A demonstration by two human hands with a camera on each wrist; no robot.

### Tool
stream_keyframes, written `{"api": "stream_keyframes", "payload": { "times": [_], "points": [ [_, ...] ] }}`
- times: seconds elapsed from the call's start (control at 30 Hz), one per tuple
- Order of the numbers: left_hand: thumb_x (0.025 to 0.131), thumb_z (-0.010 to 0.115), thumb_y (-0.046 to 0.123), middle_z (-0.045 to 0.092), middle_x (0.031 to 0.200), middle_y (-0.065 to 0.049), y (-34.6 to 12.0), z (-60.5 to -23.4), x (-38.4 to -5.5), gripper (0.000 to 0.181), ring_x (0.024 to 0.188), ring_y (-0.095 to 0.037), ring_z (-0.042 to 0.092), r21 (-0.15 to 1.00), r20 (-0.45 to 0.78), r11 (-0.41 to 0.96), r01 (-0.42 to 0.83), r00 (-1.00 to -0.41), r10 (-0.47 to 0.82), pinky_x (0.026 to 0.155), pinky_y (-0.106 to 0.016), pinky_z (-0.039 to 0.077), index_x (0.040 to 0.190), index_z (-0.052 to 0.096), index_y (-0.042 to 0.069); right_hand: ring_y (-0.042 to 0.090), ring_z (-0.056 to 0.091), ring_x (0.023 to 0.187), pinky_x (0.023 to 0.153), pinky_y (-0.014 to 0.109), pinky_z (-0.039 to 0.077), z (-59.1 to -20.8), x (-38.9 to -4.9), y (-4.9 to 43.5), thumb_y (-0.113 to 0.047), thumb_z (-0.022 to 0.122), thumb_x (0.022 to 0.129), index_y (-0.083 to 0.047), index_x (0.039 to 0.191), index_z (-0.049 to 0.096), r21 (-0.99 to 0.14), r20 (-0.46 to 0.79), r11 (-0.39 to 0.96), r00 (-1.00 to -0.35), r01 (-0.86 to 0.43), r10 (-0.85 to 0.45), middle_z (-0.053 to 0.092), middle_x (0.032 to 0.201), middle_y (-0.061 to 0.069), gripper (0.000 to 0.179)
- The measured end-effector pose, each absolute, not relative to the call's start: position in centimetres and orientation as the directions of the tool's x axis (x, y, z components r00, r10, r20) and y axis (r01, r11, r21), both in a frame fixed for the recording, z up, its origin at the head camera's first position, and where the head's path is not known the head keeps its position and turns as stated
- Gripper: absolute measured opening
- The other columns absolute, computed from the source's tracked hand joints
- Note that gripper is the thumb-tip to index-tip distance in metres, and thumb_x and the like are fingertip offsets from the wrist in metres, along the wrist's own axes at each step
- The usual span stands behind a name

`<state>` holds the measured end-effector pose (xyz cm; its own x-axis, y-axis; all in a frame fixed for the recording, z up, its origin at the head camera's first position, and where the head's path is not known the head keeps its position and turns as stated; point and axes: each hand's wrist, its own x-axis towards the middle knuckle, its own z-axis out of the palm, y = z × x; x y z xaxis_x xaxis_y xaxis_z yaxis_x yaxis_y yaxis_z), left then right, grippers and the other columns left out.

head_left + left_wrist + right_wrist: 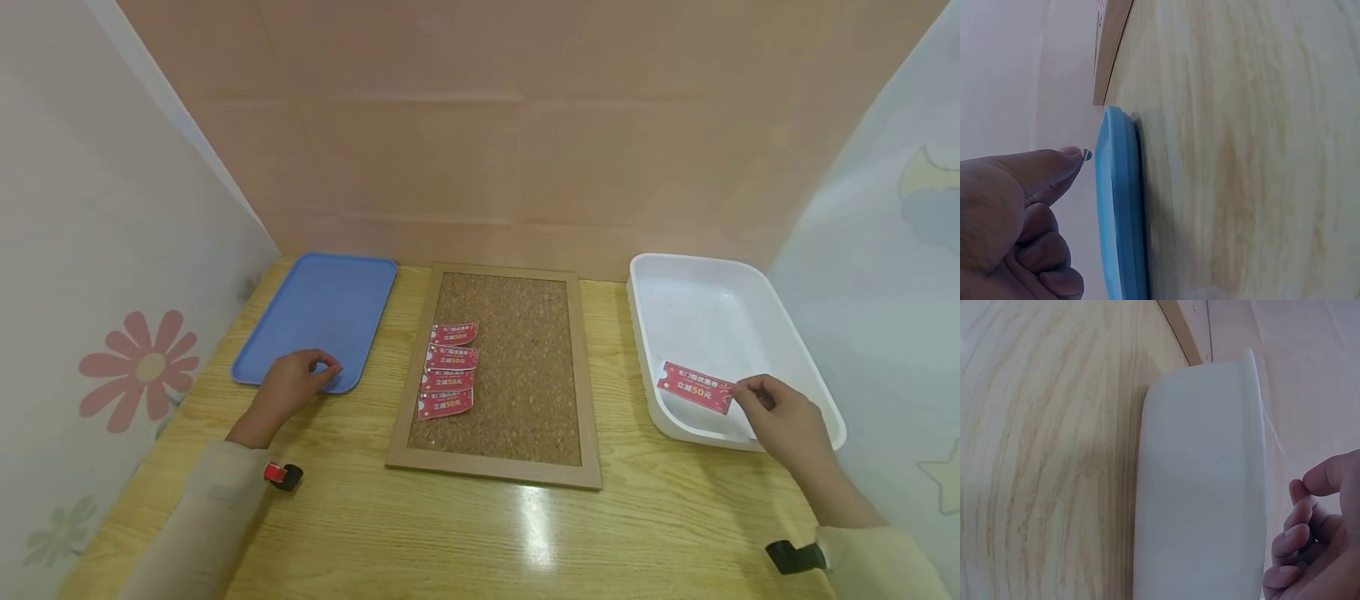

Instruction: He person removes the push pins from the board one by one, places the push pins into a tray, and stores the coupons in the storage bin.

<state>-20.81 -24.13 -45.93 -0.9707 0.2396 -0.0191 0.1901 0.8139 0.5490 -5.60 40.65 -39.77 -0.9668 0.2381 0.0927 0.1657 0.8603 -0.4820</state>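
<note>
My left hand (295, 385) is over the near right corner of the blue tray (318, 308). Between thumb and forefinger it pinches a small silvery thumbtack (1086, 154). At the right, my right hand (783, 421) pinches one end of a red paper coupon (695, 387), holding it above the white bin (720, 312). That coupon shows only as a thin edge in the right wrist view. In the middle lies a wood-framed cork board (525, 367), where several matching coupons (452, 358) overlap in a column along its left side, small pins at their left ends.
Everything stands on a wood-grain table (480, 533). A brown-covered wall (480, 133) rises behind, with a flower-patterned panel (150, 367) at left and another pale panel (892, 275) at right. The bin's walls are higher than the tray's low rim.
</note>
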Motion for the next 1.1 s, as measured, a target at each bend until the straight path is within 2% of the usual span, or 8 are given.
{"api": "stream_keyframes", "payload": {
  "times": [0.17,0.43,0.7,0.83,1.1],
  "points": [
    [0.096,0.063,0.028,0.068,0.107,-0.016,-24.15,-46.00,-20.78,0.024,0.090,-0.028,0.059,0.547,-0.031,0.816,0.185,-0.970,0.241,0.076,-0.048,0.046,0.101,0.073,0.007,0.005,0.045,0.066,0.057,0.028,0.036,-39.99,-5.47,40.80,-0.032,0.052,0.100,-0.003,0.102,0.063,-0.466,0.110,0.869,-0.964,0.167,0.244,0.062,0.087,0.008,0.032],
    [0.096,0.064,0.026,0.068,0.107,-0.016,-24.30,-46.31,-20.74,0.022,0.098,-0.034,0.060,0.545,-0.029,0.819,0.181,-0.972,0.234,0.079,-0.050,0.046,0.101,0.073,0.007,0.004,0.045,0.066,0.058,0.027,0.036,-40.21,-5.40,41.17,-0.033,0.053,0.099,-0.003,0.102,0.064,-0.460,0.110,0.869,-0.960,0.179,0.256,0.061,0.085,0.006,0.032],
    [0.096,0.063,0.025,0.068,0.106,-0.016,-24.21,-46.00,-20.61,0.022,0.084,-0.026,0.059,0.540,-0.019,0.821,0.185,-0.973,0.231,0.074,-0.047,0.046,0.101,0.073,0.006,0.000,0.045,0.066,0.057,0.026,0.036,-40.13,-5.34,41.10,-0.032,0.054,0.099,-0.003,0.102,0.064,-0.464,0.118,0.870,-0.961,0.169,0.250,0.062,0.086,0.006,0.031],
    [0.096,0.063,0.025,0.068,0.105,-0.015,-24.22,-45.89,-20.50,0.022,0.084,-0.025,0.059,0.543,-0.018,0.819,0.183,-0.973,0.230,0.074,-0.046,0.046,0.101,0.073,0.007,-0.002,0.044,0.067,0.058,0.026,0.036,-40.05,-5.31,41.03,-0.033,0.054,0.099,-0.003,0.102,0.064,-0.466,0.117,0.868,-0.961,0.171,0.252,0.062,0.088,0.007,0.032],
    [0.096,0.063,0.025,0.069,0.097,-0.011,-24.43,-46.06,-20.40,0.019,0.067,-0.018,0.049,0.551,-0.014,0.813,0.188,-0.972,0.235,0.063,-0.035,0.041,0.100,0.072,0.008,-0.009,0.041,0.070,0.061,0.028,0.036,-40.23,-5.24,41.19,-0.032,0.051,0.100,-0.001,0.105,0.063,-0.474,0.114,0.862,-0.958,0.182,0.265,0.064,0.094,0.013,0.033]
  ]
}}
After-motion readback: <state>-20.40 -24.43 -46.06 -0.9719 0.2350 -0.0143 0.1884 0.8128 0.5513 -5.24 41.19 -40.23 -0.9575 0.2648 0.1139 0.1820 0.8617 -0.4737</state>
